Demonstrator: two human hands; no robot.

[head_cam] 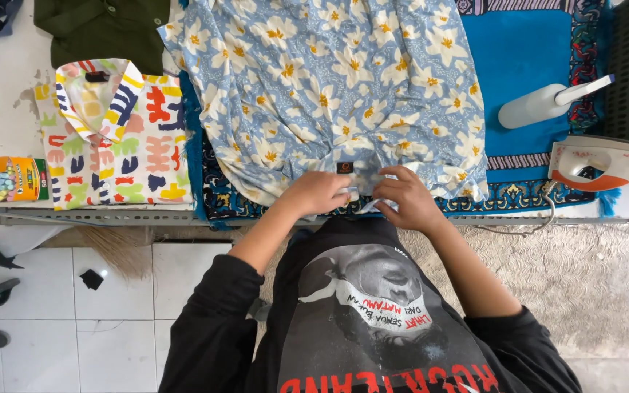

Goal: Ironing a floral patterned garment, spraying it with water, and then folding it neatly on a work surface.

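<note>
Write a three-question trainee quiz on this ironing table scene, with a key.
1. True or false: both hands, the left hand and the right hand, rest at the near edge of the blue floral shirt.
2. What lies left of the floral shirt?
A. a folded shirt with colourful patches
B. a white towel
C. a pair of jeans
3. Fill in: the iron stands at the table's ____ end, near a white spray bottle.

Key: 1 true; 2 A, the folded colourful shirt; 3 right.
</note>
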